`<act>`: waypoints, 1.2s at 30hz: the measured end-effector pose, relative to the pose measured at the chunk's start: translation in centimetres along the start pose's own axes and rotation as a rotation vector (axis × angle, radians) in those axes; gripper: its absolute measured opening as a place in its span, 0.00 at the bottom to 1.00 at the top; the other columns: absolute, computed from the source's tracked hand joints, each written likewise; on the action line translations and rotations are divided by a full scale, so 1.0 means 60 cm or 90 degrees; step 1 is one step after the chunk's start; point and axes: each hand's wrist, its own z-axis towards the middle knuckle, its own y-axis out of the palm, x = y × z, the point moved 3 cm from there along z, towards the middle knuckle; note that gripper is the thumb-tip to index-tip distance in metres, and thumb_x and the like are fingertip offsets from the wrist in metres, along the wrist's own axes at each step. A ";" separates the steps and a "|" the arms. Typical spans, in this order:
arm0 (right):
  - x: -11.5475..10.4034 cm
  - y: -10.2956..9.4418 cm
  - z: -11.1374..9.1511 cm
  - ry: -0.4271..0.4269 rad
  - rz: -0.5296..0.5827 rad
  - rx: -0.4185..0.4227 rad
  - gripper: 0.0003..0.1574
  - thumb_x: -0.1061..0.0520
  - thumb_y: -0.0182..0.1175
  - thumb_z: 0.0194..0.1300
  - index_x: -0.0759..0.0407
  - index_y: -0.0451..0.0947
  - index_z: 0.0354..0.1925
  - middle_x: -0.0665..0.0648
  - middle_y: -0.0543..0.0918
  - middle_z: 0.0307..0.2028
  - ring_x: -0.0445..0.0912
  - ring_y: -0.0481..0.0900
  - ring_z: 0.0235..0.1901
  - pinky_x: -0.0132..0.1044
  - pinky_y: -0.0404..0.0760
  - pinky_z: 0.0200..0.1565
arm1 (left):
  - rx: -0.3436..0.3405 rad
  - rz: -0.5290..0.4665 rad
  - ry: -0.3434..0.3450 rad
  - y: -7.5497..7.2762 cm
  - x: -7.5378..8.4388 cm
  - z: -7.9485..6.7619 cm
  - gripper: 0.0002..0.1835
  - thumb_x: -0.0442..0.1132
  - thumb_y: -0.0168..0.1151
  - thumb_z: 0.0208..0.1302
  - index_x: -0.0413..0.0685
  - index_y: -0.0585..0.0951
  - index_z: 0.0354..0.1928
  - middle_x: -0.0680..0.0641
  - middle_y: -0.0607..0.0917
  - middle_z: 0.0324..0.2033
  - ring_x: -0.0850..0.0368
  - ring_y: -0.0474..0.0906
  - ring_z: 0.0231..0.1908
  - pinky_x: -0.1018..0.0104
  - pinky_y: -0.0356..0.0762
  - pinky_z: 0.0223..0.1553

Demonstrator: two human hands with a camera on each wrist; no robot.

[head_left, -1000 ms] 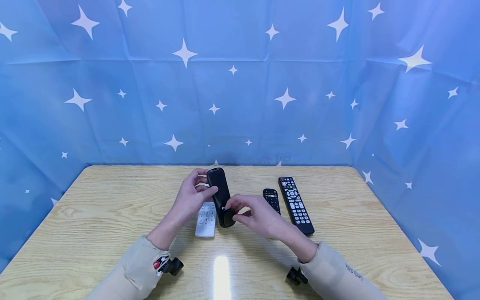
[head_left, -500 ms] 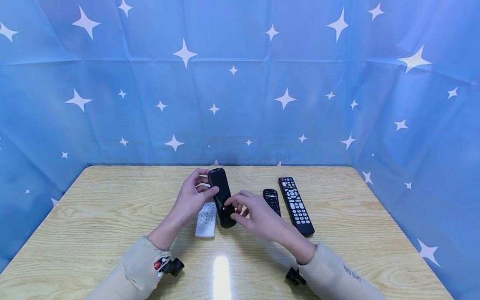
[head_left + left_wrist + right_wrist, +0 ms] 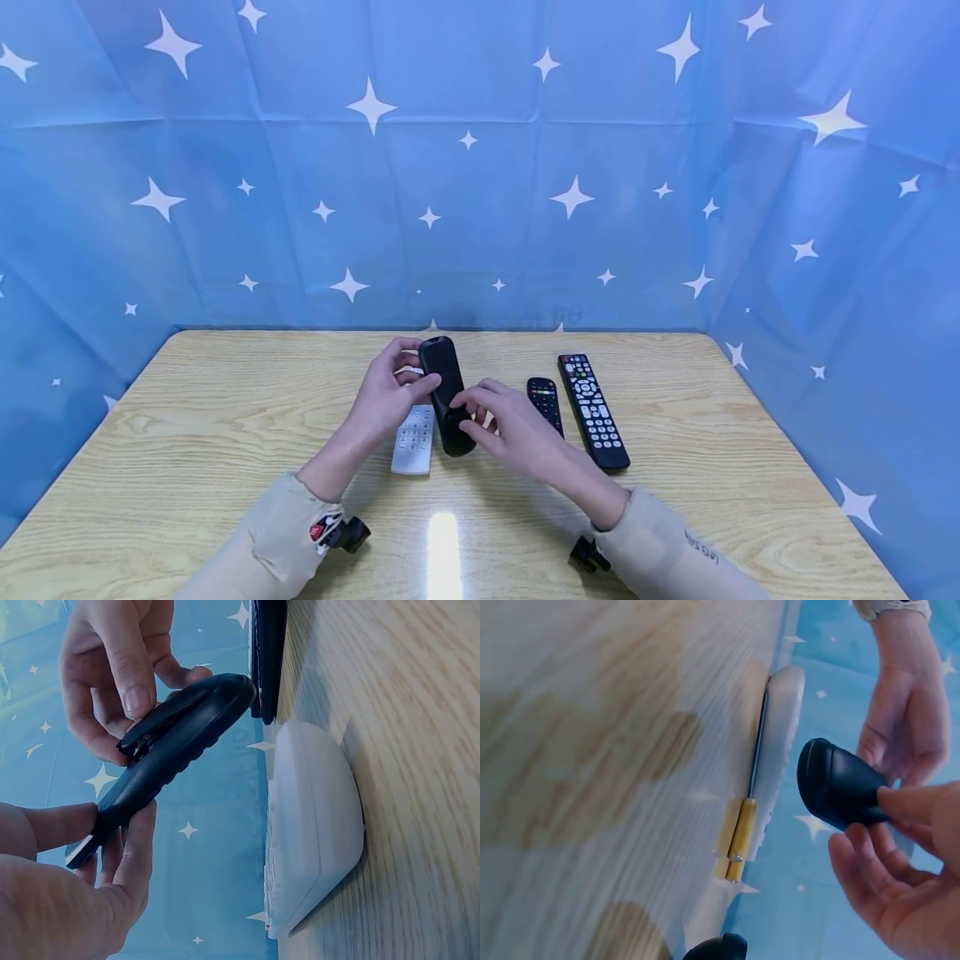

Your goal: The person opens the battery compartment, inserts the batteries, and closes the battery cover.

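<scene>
The left grip (image 3: pixel 382 396) is closed, thumb against fingers, around one end of a rounded, glossy black plastic remote (image 3: pixel 440 371), held tilted above the wooden table (image 3: pixel 187 450). The right grip (image 3: pixel 517 429) is almost closed, thumb and fingers pinching a raised flap at the remote's nearer end.

Just below the left grip lies a white plastic remote with a number pad (image 3: pixel 412 443), its key markings too small to read. Partly behind the right grip is a small black remote with a row of coloured keys (image 3: pixel 542 398); farther right, a long black remote with white and coloured keys (image 3: pixel 595 417), its legends illegible.

Dark lettering on the beige right sleeve (image 3: pixel 660 542), behind the right grip, is too small to read surely. Beyond both grips, the star-printed blue backdrop (image 3: pixel 480 225) bears faint characters, also unreadable.
</scene>
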 end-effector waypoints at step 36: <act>0.020 -0.001 -0.004 0.150 0.178 -0.034 0.26 0.60 0.66 0.72 0.60 0.70 0.64 0.53 0.82 0.43 0.45 0.82 0.43 0.37 0.85 0.42 | -0.002 -0.001 0.022 0.007 0.009 -0.008 0.23 0.23 0.65 0.67 0.39 0.74 0.62 0.35 0.81 0.49 0.48 0.84 0.44 0.57 0.86 0.44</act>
